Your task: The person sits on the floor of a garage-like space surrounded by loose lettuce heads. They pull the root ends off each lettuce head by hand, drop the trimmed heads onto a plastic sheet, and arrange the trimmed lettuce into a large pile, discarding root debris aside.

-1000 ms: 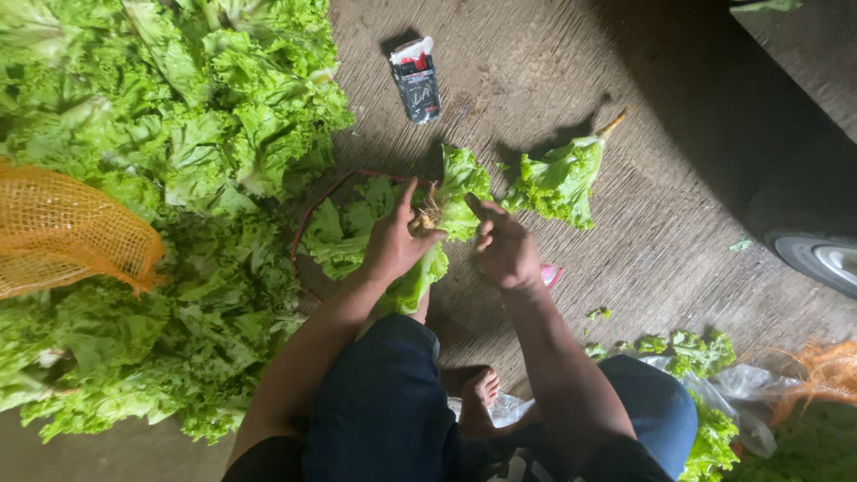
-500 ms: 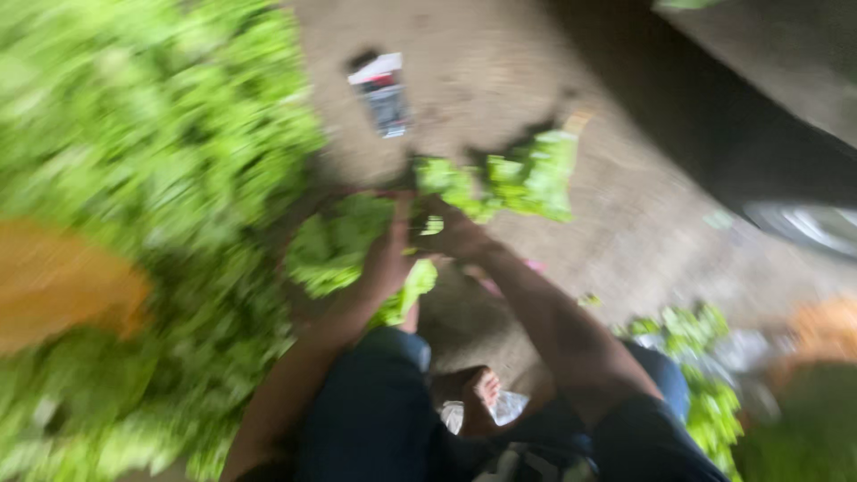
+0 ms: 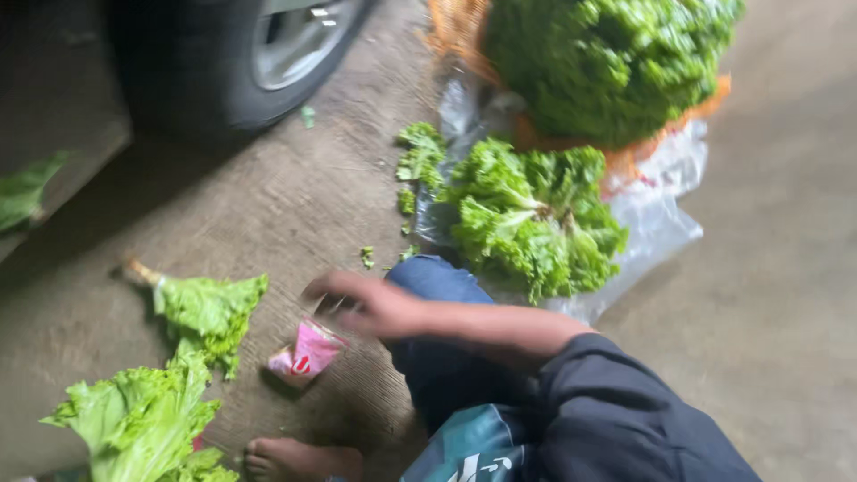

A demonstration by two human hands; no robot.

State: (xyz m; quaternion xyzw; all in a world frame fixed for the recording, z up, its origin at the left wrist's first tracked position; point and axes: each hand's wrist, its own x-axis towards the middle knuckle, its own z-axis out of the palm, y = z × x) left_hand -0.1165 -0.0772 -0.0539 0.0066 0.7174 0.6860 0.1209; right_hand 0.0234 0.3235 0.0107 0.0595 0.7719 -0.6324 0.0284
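R hand point(image 3: 370, 303) stretched out over concrete, blurred, fingers loosely apart, empty. Pink wrapper point(image 3: 305, 353) just below it. Lettuce head point(image 3: 207, 311) left of wrapper, car tyre point(image 3: 241, 62) well above. Bare floor between.

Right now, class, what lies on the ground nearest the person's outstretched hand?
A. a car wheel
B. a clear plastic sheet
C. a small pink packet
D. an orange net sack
C: the small pink packet lies on the concrete just below the blurred open hand, closer than anything else listed.
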